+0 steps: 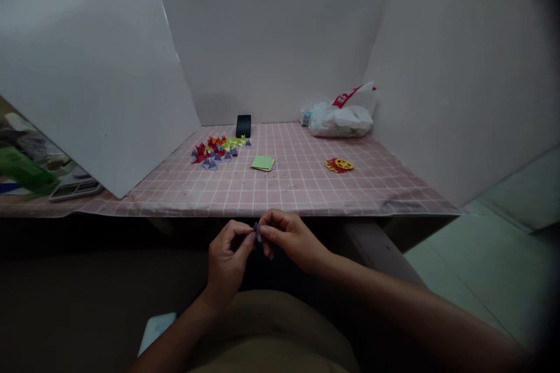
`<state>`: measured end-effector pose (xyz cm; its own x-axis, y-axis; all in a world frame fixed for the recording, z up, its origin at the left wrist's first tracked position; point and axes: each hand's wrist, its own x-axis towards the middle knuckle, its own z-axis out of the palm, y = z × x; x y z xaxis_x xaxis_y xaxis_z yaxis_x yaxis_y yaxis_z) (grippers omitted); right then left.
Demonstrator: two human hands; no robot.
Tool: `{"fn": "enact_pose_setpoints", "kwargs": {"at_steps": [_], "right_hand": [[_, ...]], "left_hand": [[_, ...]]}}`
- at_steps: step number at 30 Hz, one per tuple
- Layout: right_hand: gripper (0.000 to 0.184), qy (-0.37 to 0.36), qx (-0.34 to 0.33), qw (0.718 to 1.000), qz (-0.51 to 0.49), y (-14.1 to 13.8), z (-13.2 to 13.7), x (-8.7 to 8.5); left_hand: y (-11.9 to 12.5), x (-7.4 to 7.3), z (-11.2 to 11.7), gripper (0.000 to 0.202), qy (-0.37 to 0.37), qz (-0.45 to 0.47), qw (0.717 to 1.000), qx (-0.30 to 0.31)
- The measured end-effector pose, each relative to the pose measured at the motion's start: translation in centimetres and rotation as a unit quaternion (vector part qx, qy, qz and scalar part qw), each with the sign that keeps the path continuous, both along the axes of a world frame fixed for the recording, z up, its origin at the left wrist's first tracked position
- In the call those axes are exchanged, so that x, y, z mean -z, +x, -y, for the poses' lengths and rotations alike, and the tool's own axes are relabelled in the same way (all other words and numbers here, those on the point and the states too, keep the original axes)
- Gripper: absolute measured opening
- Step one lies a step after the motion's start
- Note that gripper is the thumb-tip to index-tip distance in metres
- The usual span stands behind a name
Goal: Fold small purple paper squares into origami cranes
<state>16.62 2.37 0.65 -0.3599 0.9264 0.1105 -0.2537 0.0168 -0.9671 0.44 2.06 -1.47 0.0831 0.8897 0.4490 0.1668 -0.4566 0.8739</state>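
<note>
Just below the table's front edge, my left hand (230,254) pinches a small folded purple paper piece (256,232) between thumb and index finger. My right hand (291,239) grips the same piece from the other side, its thumb and fingertips closed on it. The piece's exact folds are partly hidden by the fingertips. On the table beyond lies a stack of square green paper sheets (262,163). Left of the stack stand many small folded paper figures (214,151) in red, orange, yellow and purple.
Yellow and red paper cutouts (339,165) lie at the table's right. A dark phone (244,126) leans near the back panel, and a white plastic bag (343,116) sits at the back right. White panels (280,41) enclose the pink checked tablecloth (297,186).
</note>
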Motion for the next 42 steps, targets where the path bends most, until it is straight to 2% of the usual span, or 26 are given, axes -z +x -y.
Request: {"fn": "enact_pose_setpoints", "kwargs": {"at_steps": [14,28,42], "right_hand": [[0.022,-0.007,0.007,1.000,0.001,0.0,0.0,-0.3],[0.011,0.017,0.022,0.998,0.054,-0.2,0.0,0.1],[0.018,-0.006,0.007,1.000,0.019,-0.2,-0.1,0.2]], "left_hand": [[-0.2,-0.4,0.1,0.010,0.020,-0.031,0.999,-0.001],[-0.6,0.6,-0.2,0.006,0.036,-0.047,0.998,-0.001],[-0.6,0.6,-0.1,0.006,0.041,-0.067,0.997,-0.003]]}}
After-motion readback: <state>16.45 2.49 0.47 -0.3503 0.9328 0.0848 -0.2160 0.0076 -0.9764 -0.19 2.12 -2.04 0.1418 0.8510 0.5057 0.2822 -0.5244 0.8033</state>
